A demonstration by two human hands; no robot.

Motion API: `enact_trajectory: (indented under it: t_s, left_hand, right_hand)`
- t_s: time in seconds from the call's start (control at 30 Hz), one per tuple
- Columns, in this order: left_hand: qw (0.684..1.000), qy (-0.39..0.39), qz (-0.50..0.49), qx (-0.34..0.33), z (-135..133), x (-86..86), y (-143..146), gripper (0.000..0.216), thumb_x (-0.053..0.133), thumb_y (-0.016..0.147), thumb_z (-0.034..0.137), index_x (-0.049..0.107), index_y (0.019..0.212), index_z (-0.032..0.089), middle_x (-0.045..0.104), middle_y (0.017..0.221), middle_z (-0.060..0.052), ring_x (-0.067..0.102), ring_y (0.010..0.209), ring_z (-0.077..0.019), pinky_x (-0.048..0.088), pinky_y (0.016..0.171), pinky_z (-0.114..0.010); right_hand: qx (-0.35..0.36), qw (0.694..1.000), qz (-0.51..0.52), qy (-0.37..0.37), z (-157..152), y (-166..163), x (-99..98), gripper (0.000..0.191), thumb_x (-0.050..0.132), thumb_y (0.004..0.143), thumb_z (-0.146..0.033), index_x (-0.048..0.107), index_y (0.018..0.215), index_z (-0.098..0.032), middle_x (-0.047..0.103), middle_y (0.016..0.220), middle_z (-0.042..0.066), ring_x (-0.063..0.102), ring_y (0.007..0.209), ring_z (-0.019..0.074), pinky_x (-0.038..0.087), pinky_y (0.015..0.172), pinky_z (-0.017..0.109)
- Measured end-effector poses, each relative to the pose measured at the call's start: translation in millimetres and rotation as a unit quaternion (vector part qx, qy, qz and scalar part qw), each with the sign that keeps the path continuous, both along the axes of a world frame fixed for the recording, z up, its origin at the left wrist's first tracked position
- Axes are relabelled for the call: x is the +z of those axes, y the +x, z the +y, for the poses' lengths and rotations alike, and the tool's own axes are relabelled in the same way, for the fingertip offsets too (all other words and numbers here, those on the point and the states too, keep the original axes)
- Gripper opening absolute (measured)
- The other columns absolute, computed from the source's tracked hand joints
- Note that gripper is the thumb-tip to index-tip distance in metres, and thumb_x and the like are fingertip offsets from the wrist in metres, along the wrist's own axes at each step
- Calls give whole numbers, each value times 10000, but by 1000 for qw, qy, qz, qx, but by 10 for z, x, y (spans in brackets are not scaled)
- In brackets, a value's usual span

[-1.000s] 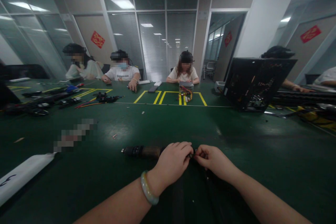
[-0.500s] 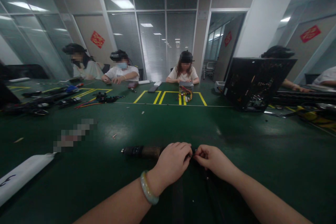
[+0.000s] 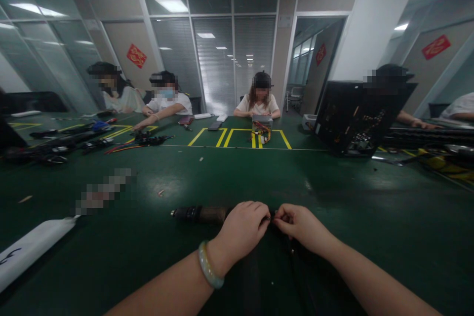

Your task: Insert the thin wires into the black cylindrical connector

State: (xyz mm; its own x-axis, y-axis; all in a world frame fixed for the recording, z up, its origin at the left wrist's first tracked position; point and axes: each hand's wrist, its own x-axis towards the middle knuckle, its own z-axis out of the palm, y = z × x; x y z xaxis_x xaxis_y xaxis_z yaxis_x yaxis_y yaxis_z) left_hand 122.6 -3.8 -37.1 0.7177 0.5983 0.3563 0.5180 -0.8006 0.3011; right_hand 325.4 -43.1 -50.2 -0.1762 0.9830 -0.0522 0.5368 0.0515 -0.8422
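Observation:
A dark electric screwdriver (image 3: 212, 214) with a brownish grip and a silver tip lies across the green table in front of me, tip to the left. My left hand (image 3: 245, 227), a bangle on its wrist, is closed over the right end of the tool. Just beyond that end, my right hand (image 3: 294, 221) is closed in a pinch, its fingertips almost touching the left hand's. What it pinches is too small and dark to make out. From beneath my right hand a dark cable (image 3: 293, 253) runs down toward the bottom edge.
At the left lies a white strip-like object (image 3: 35, 247). Black cables and parts (image 3: 74, 140) are heaped farther back. A black computer case (image 3: 361, 118) stands at the right. Co-workers sit across the table, one behind a power supply (image 3: 262, 123) with coloured wires.
A masked co-worker across the table has stretched an arm out to the left, over the cables there. My hands and the screwdriver have hardly moved.

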Motion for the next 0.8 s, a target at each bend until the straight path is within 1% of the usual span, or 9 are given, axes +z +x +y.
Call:
enact_trajectory:
  t_s: [0.17, 0.27, 0.37, 0.47, 0.67, 0.8]
  left_hand:
    - [1000, -3, 8, 5, 3, 2, -3, 71, 628, 881, 212, 564, 913, 204, 622, 979, -8, 584, 940, -196, 447, 880, -351]
    - [1000, -2, 12, 2, -2, 31, -1, 65, 614, 890, 199, 566, 934, 208, 623, 992, -8, 585, 934, -195, 450, 862, -344]
    - [1000, 8, 23, -10, -5, 49, 4, 58, 579, 913, 179, 578, 956, 218, 627, 1028, -4, 583, 965, -187, 438, 892, -343]
    - [1000, 10, 28, -5, -5, 40, 7, 55, 587, 911, 197, 585, 962, 219, 630, 1038, -7, 579, 988, -191, 428, 919, -351]
    - [1000, 0, 21, 1, -6, 11, -4, 113, 596, 866, 147, 562, 951, 213, 625, 1021, -13, 579, 969, -204, 439, 896, -357]
    - [1000, 1, 13, 7, -12, 20, -9, 88, 600, 867, 176, 555, 937, 203, 619, 1037, -30, 579, 973, -212, 444, 901, -362]
  right_hand:
    - [0, 1000, -3, -1, 1, 8, -11, 129, 590, 895, -305, 626, 874, -183, 640, 704, -31, 563, 530, 102, 409, 481, 170]
    - [2, 1000, -1, -3, 6, 10, -8, 135, 591, 895, -311, 626, 873, -183, 640, 710, -30, 565, 540, 104, 413, 484, 168]
    - [3, 1000, 0, -4, 11, 5, -11, 123, 592, 890, -296, 623, 865, -180, 634, 699, -32, 555, 532, 99, 404, 472, 161]
    - [-3, 1000, -7, 0, 15, 0, -25, 119, 592, 887, -289, 615, 852, -177, 619, 669, -37, 543, 512, 95, 387, 456, 157]
    - [-4, 1000, -12, -2, 3, -1, 0, 132, 593, 889, -304, 621, 853, -180, 630, 685, -35, 549, 514, 95, 396, 457, 158]
    - [-4, 1000, -12, -6, -7, -1, 32, 131, 596, 887, -301, 624, 855, -177, 637, 692, -31, 560, 531, 100, 405, 470, 160]
